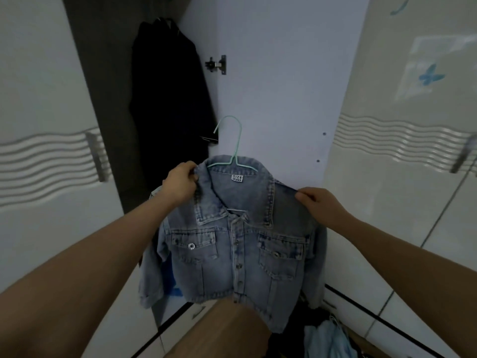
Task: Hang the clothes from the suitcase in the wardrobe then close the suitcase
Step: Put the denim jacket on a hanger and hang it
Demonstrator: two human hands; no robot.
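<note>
Fingers of the left hand pinch the denim jacket collar; the right hand pinches its shoulder, on a green hanger.

Tiled floor, pale blue clothes heaped

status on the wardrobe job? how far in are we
Done: one dark garment already hangs inside the open wardrobe. In hand: a denim jacket sits on a green hanger, not yet hung; the left hand grips its collar, the right hand pinches its shoulder. Left: hang the jacket, then the light blue clothes lying at bottom right. The suitcase isn't clearly in view, so its state is unknown.
</note>
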